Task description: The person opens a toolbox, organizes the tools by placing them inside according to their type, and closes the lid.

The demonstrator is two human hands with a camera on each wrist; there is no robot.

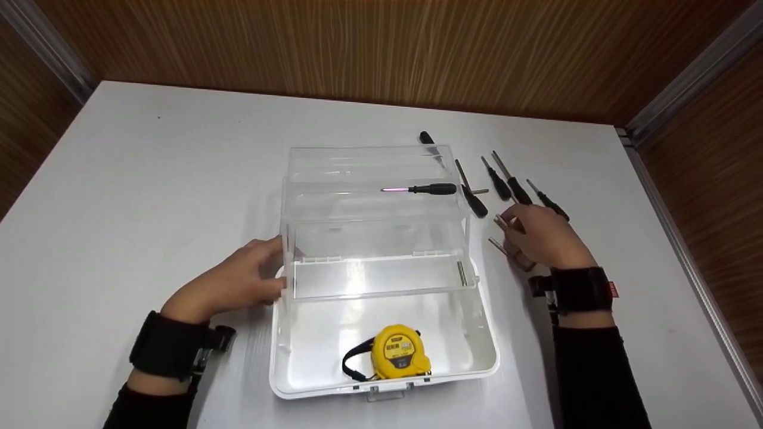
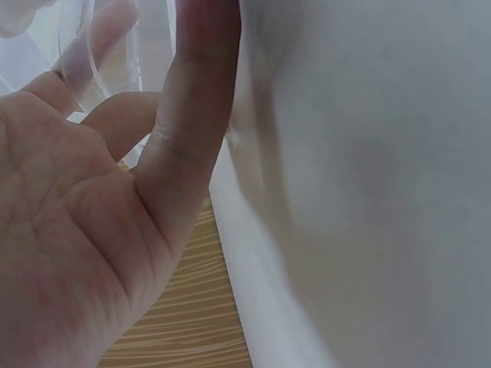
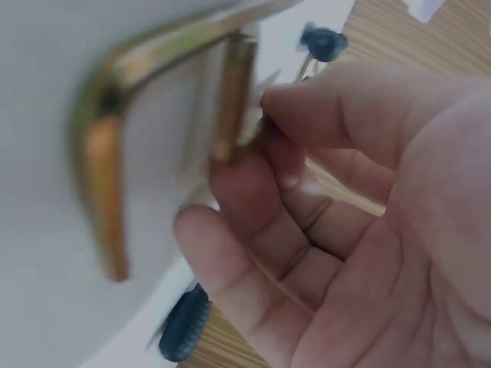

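A clear plastic toolbox [image 1: 286,202] stands open mid-table, its stepped trays raised over a white base [image 1: 280,357]. A yellow tape measure [image 1: 398,353] lies in the base. One black-handled screwdriver [image 1: 430,189] lies in an upper tray. My left hand [image 1: 275,268] rests with straight fingers against the box's left wall [image 2: 368,192]. My right hand [image 1: 515,229] is over some brass hex keys [image 1: 498,244] to the right of the box. In the right wrist view its thumb and fingers [image 3: 291,176] pinch one brass key [image 3: 234,84], with an L-shaped key [image 3: 100,153] beside it.
Several black-handled screwdrivers [image 1: 518,190] lie in a loose row on the white table [image 1: 149,179], beyond my right hand. Another one [image 1: 426,138] pokes out behind the box. Wooden walls close in the table at the back and both sides.
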